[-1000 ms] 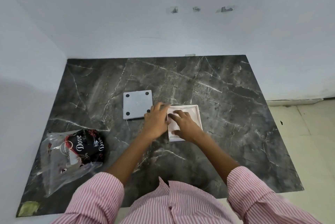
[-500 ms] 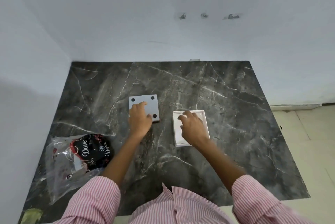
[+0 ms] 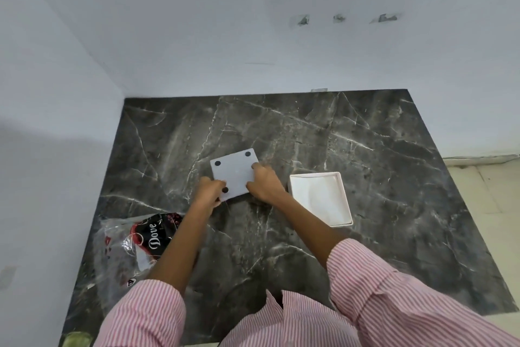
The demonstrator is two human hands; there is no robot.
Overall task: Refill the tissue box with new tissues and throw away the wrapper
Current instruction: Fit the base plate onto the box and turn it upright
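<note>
A square grey base panel (image 3: pixel 235 173) with black round feet at its corners is tilted above the dark marble table (image 3: pixel 394 183). My left hand (image 3: pixel 209 192) grips its near left corner and my right hand (image 3: pixel 264 182) grips its right edge. To the right, the open white tissue box (image 3: pixel 320 197) sits on the table with white tissues filling it. The empty clear wrapper (image 3: pixel 138 245), printed black with "Dove", lies crumpled at the table's left near edge, partly behind my left forearm.
White walls close the table at the back and left. The table's right edge drops to a pale tiled floor (image 3: pixel 489 194). A small greenish scrap (image 3: pixel 74 339) lies at the near left corner.
My right hand left the tissue box and joined my left hand on the grey panel. The panel has been turned and lifted at its near side. The view shifted right.
</note>
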